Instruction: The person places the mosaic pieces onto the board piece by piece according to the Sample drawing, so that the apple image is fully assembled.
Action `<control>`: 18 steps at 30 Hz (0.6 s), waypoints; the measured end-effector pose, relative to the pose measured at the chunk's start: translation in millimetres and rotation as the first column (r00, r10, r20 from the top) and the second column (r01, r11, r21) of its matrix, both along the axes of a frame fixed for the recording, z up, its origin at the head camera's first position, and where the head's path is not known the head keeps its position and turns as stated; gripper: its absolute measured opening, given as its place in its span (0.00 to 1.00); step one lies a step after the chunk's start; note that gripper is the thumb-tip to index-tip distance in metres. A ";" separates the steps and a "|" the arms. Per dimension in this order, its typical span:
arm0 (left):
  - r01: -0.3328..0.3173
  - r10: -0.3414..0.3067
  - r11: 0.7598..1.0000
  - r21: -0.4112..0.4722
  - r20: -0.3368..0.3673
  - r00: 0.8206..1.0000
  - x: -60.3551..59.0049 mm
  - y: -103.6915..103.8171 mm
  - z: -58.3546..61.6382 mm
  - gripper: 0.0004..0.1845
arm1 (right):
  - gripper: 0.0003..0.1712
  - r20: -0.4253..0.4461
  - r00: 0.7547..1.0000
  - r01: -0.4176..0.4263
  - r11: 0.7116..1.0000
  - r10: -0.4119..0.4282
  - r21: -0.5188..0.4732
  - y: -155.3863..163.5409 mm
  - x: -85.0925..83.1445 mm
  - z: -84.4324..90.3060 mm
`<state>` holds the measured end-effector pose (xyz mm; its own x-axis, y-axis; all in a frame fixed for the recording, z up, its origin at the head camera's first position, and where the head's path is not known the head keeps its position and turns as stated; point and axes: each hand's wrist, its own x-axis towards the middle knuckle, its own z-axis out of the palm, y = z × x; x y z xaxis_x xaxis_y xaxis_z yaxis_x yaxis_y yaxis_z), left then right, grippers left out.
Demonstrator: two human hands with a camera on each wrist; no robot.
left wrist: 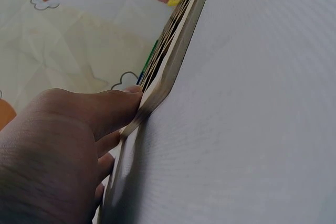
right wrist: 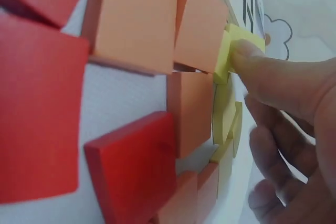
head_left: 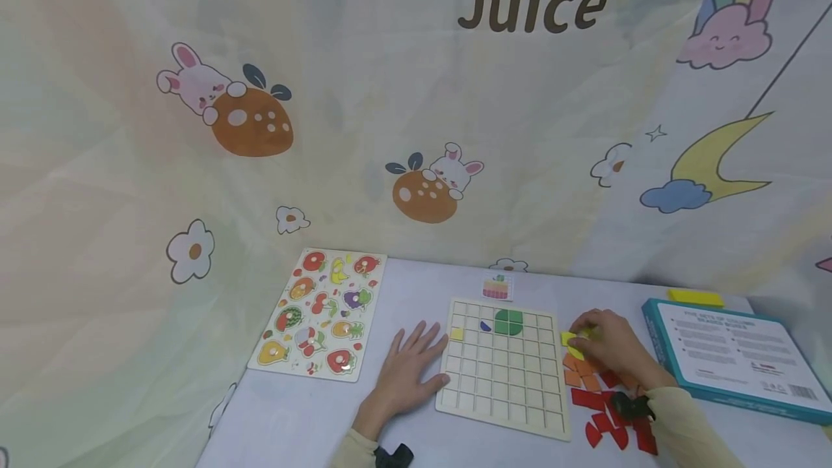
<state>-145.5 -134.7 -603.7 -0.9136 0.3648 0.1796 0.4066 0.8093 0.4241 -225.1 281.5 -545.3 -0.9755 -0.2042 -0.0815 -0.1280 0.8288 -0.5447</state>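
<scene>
A pale grid board (head_left: pixel 500 388) lies on the table. On it are a yellow square (head_left: pixel 457 334), a small blue piece (head_left: pixel 485 326) and green rounded pieces (head_left: pixel 509 322). My left hand (head_left: pixel 409 370) rests at the board's left edge, fingers spread, with the thumb touching the rim in the left wrist view. Just right of the board, my right hand (head_left: pixel 611 341) pinches a yellow block (right wrist: pixel 223 53) between thumb and fingers. Other yellow pieces (right wrist: pixel 224 111) lie under and beside that hand, next to orange blocks (right wrist: pixel 134 22).
Red blocks (head_left: pixel 588 399) are scattered nearer the front right. A blue-edged box (head_left: pixel 734 352) lies at the right, with a yellow object (head_left: pixel 695 298) behind it. A fruit puzzle board (head_left: pixel 318 316) lies at the left. Behind the grid sits a small cake picture card (head_left: pixel 497 287).
</scene>
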 end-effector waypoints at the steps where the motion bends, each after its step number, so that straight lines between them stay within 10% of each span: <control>1: 0.000 0.000 1.000 0.000 -0.003 1.000 0.0 0.0 -0.1 0.37 | 0.13 0.014 1.000 0.004 1.000 -0.004 -0.013 -0.3 0.7 0.7; 18: -0.004 0.005 1.000 -0.007 0.041 0.999 1.5 0.4 5.1 0.37 | 0.21 0.069 0.997 0.034 0.985 -0.023 -0.167 -13.4 4.2 11.7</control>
